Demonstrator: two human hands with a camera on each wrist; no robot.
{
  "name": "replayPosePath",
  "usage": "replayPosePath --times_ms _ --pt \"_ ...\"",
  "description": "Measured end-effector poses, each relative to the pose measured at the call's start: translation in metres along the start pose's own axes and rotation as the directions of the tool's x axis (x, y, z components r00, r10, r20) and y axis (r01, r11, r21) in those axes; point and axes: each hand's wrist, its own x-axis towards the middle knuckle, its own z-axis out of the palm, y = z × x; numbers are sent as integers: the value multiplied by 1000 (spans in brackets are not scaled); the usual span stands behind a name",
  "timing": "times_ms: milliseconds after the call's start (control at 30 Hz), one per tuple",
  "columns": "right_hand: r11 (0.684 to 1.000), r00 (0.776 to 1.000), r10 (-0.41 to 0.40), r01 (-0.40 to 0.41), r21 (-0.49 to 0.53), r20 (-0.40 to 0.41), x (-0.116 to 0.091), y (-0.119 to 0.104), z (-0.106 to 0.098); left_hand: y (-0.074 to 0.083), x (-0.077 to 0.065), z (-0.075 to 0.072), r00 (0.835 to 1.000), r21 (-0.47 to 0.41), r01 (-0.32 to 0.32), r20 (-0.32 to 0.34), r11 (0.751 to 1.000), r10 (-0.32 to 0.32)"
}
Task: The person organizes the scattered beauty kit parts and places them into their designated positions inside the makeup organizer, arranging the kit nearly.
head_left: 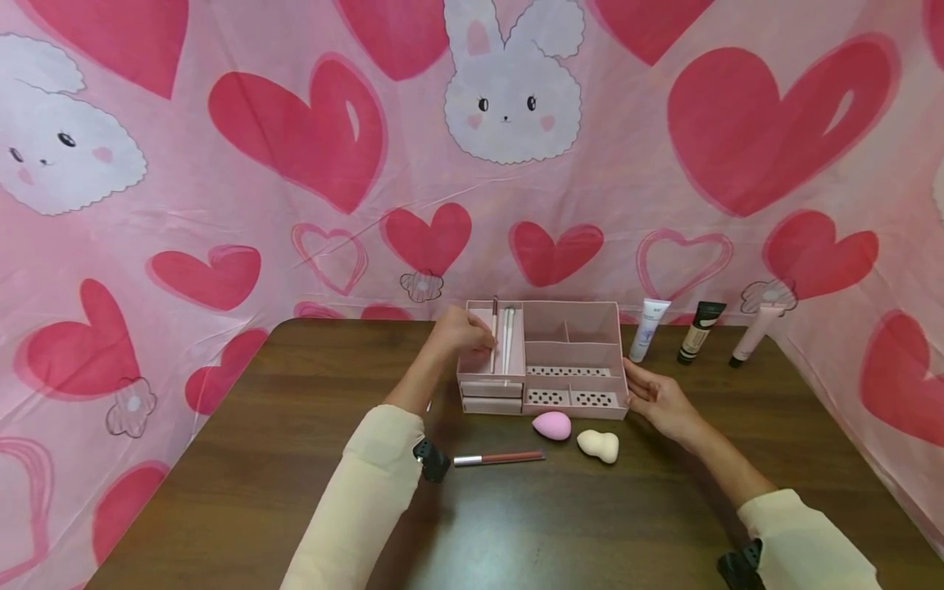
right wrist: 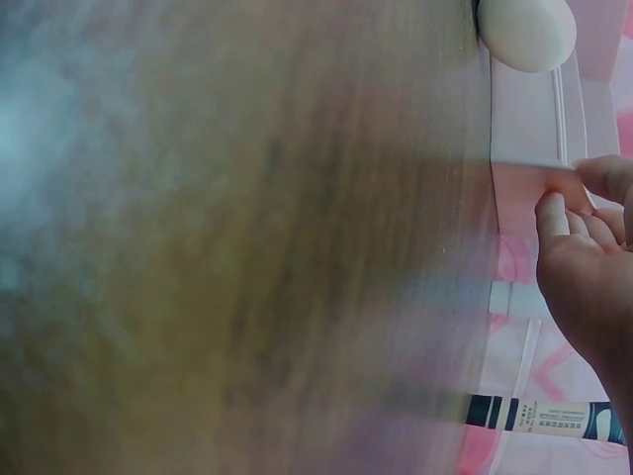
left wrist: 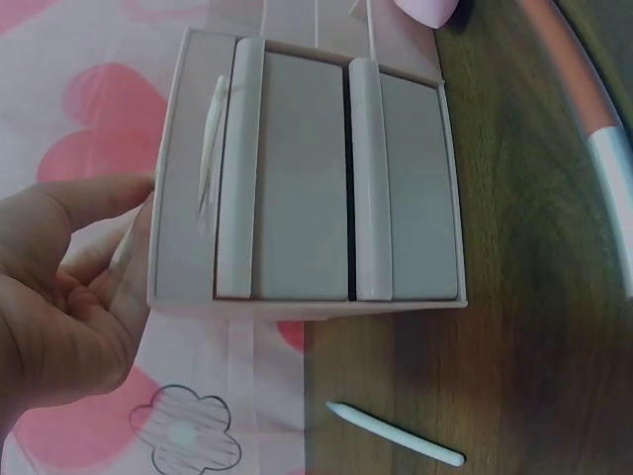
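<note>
A pink makeup organizer [head_left: 575, 321] stands on the table with two drawers [left wrist: 302, 178] at its front left. My left hand [head_left: 465, 329] reaches over its left wall into the tall left compartment. Its fingertips pinch a thin pinkish brush [head_left: 494, 315] there; in the left wrist view the organizer's front panel partly hides the fingers. Two white-handled brushes [head_left: 508, 338] stand beside it. My right hand [head_left: 662, 403] touches the organizer's right side wall [right wrist: 524, 193] with its fingertips, the fingers slightly bent. The compartments on the right have dotted bottoms.
In front lie a pink sponge [head_left: 553, 425], a cream sponge [head_left: 599, 446] and a red-brown brush with a silver end [head_left: 499, 459]. A small white stick [left wrist: 396, 433] lies left of the organizer. White [head_left: 649, 329], black-and-beige [head_left: 699, 332] and pink [head_left: 757, 334] tubes stand at right.
</note>
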Motion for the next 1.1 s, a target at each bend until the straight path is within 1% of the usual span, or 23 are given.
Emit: replayPosePath --times_ms 100,233,367,467,633,700,833,967,1100 --pt "1000 1000 2 -2 -3 1 0 1 1 3 -1 2 1000 15 15 0 1000 -15" --pt "1000 1000 10 -10 -16 -2 0 -1 1 6 -3 2 1000 53 18 -1 998 -18" --pt "1000 1000 4 -4 -20 -3 0 -3 0 5 -1 5 1000 85 1 -2 996 -1" --pt "1000 1000 2 -2 -18 -1 0 -3 0 4 1 7 1000 89 5 8 996 -6" --pt "999 1000 14 -14 -34 -4 1 -3 0 5 1 9 998 58 49 46 997 -52" --pt "999 1000 15 -15 -36 -7 1 -3 0 6 0 10 996 44 51 69 998 -54" --pt "1000 1000 17 -18 -22 -6 0 -3 0 8 -3 10 994 53 30 104 998 -35" --pt "1000 1000 19 -19 -7 -3 0 -3 1 7 -3 10 993 39 28 116 999 -33" --pt "1000 1000 14 -14 0 -5 -1 -1 1 5 -1 9 990 8 42 132 999 -43"
